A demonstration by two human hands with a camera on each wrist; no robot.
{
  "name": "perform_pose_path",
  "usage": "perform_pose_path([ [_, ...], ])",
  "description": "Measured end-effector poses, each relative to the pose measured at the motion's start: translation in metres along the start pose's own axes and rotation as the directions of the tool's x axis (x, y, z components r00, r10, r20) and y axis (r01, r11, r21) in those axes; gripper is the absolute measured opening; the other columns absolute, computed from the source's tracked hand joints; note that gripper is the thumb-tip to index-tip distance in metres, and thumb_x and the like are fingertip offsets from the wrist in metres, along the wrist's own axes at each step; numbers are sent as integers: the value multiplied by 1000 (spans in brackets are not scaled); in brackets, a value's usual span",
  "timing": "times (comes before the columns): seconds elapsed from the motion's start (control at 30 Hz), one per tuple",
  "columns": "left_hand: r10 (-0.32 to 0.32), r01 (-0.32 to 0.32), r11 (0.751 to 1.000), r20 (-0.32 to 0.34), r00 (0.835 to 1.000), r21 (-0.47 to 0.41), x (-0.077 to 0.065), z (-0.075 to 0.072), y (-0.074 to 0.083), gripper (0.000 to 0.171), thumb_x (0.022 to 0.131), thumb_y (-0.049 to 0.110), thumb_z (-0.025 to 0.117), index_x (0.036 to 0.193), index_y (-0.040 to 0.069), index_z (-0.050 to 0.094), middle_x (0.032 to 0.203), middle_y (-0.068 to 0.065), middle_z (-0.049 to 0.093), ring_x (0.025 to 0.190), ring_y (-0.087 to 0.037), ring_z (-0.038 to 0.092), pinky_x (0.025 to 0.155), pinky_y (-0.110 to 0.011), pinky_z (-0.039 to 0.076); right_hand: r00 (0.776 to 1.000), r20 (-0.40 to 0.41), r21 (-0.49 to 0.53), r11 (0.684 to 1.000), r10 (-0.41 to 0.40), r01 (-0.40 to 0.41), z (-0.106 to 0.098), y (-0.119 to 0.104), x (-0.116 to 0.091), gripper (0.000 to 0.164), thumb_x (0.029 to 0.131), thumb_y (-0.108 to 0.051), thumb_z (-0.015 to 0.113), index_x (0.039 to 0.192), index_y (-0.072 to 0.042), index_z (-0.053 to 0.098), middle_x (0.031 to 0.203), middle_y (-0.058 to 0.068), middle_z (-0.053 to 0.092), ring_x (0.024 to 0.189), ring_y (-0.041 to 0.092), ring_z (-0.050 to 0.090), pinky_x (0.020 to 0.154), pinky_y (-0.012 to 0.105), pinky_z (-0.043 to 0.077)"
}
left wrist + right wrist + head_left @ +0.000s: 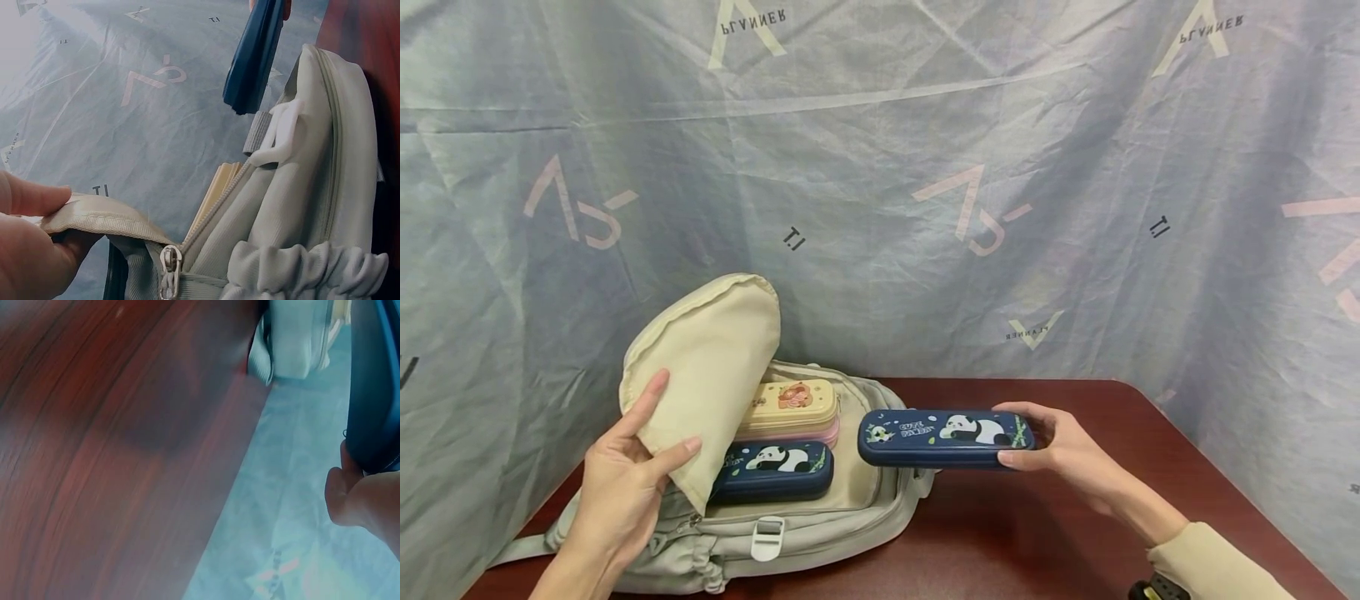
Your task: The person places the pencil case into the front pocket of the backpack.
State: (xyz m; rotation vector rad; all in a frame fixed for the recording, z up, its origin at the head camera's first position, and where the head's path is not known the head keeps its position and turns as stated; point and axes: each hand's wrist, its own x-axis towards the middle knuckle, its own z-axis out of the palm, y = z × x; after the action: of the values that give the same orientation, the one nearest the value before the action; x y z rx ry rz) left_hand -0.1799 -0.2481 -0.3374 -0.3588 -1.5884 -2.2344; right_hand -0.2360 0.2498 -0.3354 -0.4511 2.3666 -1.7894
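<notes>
A light grey-green backpack (842, 537) lies on its back, its front flap lifted. My left hand (625, 479) pinches the edge of the cream flap (718, 358) between thumb and fingers, also seen in the left wrist view. Inside the opening lie a yellow pencil case (782, 400), a pink pencil case (820, 435) under it, and a navy panda pencil case (786, 471) nearer me. My right hand (1060, 446) grips the right end of a second navy panda pencil case (943, 454), held above the backpack's right edge. The flap hides the left ends of the cases inside.
The backpack rests on a dark red wooden table (1075, 533). Grey printed cloth (865, 208) hangs behind and along both sides. A white strap buckle (767, 537) sits on the backpack's near side, and a zipper pull (170, 259) hangs at the flap's corner.
</notes>
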Motion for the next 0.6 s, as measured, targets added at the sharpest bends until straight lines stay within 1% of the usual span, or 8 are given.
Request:
perform_pose_path([
  [0.27, 8, -8, 1000, -4, 1000, 11, 0, 0, 1, 93, 89, -30, 61, 165, 18, 37, 176, -1, 10, 130, -4, 56, 89, -22, 58, 998, 32, -12, 998, -57, 57, 23, -6, 10, 71, 88, -12, 86, 149, 2, 53, 126, 20, 66, 105, 31, 66, 86, 35, 59],
  [0.47, 18, -18, 1000, -13, 1000, 2, -2, 0, 1, 90, 89, -31, 61, 163, 16, 41, 175, 5, 17, 131, -2, 54, 85, -21, 59, 996, 61, 27, 997, -70, 69, 40, -8, 20, 68, 88, -12, 86, 147, 1, 56, 127, 19, 65, 106, 30, 66, 87, 36, 59],
  [0.53, 15, -15, 1000, -11, 1000, 3, -2, 0, 1, 90, 89, -30, 61, 163, 17, 41, 175, 6, 16, 131, -1, 54, 85, -21, 59, 995, 63, 44, 996, -77, 75, 45, -9, 23, 67, 87, -10, 86, 146, 0, 57, 126, 19, 66, 105, 30, 67, 87, 35, 59],
  [0.6, 12, -12, 1000, -8, 1000, 2, -2, 1, 1, 91, 89, -30, 61, 164, 17, 39, 176, 4, 13, 132, -1, 54, 88, -22, 59, 994, 66, 54, 995, -92, 88, 51, -10, 26, 66, 87, -9, 86, 146, 1, 58, 124, 19, 67, 104, 29, 67, 86, 34, 59],
])
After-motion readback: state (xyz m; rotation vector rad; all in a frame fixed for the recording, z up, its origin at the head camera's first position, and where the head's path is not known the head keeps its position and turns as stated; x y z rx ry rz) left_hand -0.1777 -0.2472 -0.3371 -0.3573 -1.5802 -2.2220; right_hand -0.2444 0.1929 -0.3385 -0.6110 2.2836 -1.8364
